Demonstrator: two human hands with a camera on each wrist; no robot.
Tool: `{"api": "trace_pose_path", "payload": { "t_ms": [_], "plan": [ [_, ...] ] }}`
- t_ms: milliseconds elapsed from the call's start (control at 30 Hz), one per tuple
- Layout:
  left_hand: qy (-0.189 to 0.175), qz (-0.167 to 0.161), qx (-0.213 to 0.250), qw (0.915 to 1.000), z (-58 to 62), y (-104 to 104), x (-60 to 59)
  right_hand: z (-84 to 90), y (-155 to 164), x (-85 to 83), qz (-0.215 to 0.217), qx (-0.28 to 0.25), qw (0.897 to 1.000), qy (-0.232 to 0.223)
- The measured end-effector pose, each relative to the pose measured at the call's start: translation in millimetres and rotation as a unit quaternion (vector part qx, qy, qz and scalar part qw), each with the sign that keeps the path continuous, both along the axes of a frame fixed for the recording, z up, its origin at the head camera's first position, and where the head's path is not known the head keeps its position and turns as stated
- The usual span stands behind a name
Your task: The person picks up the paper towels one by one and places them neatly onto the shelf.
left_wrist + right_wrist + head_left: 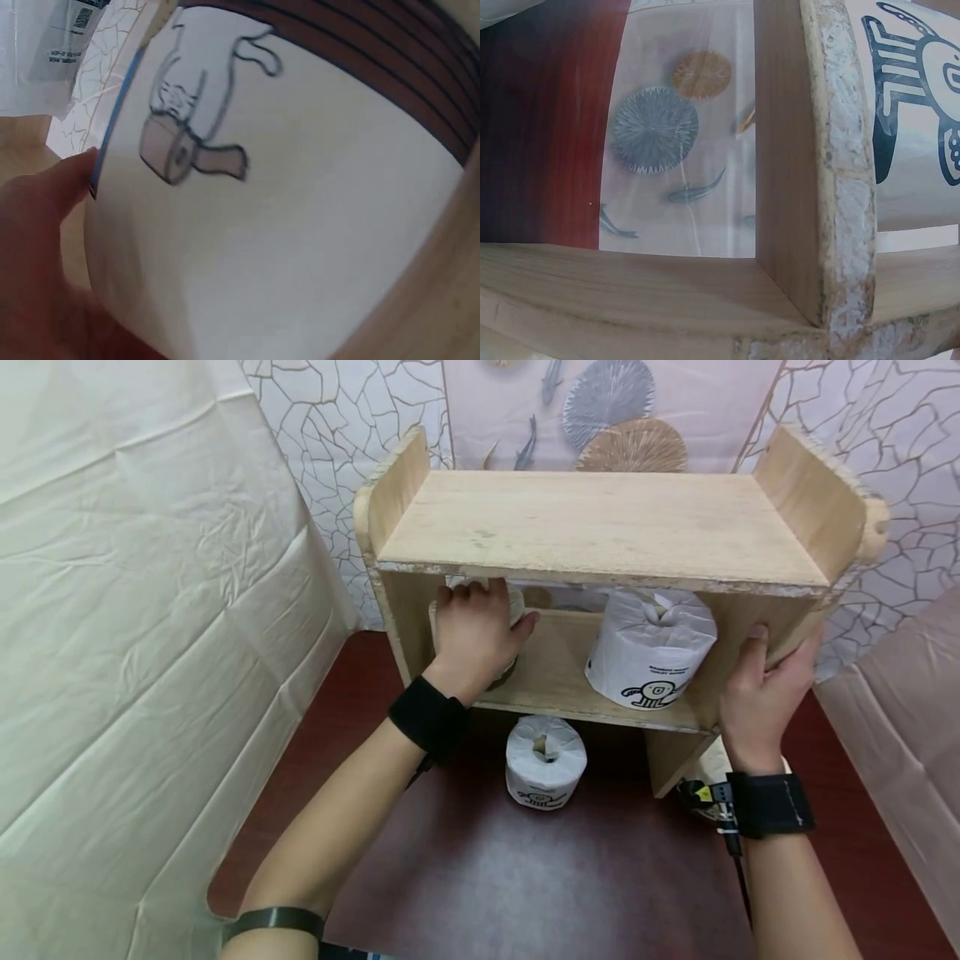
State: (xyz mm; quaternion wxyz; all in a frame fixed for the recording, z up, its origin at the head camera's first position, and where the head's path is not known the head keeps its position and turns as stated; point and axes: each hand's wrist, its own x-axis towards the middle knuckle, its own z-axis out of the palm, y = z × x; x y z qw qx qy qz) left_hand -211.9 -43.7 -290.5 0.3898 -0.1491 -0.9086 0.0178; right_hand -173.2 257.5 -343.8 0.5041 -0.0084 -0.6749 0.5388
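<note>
My left hand (476, 631) is inside the left end of a small wooden shelf (600, 522), around a cream cylinder (285, 225) printed with a cat, a toilet roll and brown bands. In the head view the hand covers most of that cylinder. The left thumb (45, 195) lies along its side. My right hand (765, 697) grips the shelf's right side panel, with the thumb on the inner face and the fingers outside. Between the hands, a large paper-wrapped toilet roll (651, 647) stands on the middle board near the right panel.
Below the middle board, a smaller wrapped toilet roll (545, 764) stands on the dark red table (540, 877). A pale rounded object (712, 764) sits beside the shelf's right foot, partly behind my right wrist. Cream cloth (135, 610) hangs at the left, and a patterned sheet (510, 410) behind.
</note>
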Motion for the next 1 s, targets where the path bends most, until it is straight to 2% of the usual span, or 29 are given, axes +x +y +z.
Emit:
{"api": "trace_pose_path", "payload": {
  "t_ms": [200,300,467,633,800,1000],
  "plan": [
    [-0.051,0.018,-0.017,0.9984,-2.1,7.1,3.1,-2.3,-4.3,6.6,0.001,0.002,1.0,-0.003],
    [-0.061,0.023,-0.024,0.9976,-2.9,7.6,3.4,1.3,-10.5,11.3,-0.002,-0.003,1.0,-0.007],
    [-0.026,0.015,-0.029,0.9991,-5.4,6.3,1.9,6.6,-16.7,16.2,-0.007,-0.014,1.0,-0.014],
    [0.024,0.008,-0.016,0.9996,-4.0,3.8,-1.3,0.6,-9.5,6.8,-0.003,-0.004,1.0,-0.001],
    [0.023,0.008,-0.024,0.9994,-1.2,2.5,-3.6,-3.2,-3.2,0.4,-0.002,0.016,1.0,0.013],
    [0.038,-0.003,-0.031,0.9988,-1.4,4.6,-3.0,11.9,-13.8,8.8,-0.009,-0.015,1.0,0.002]
  ]
}}
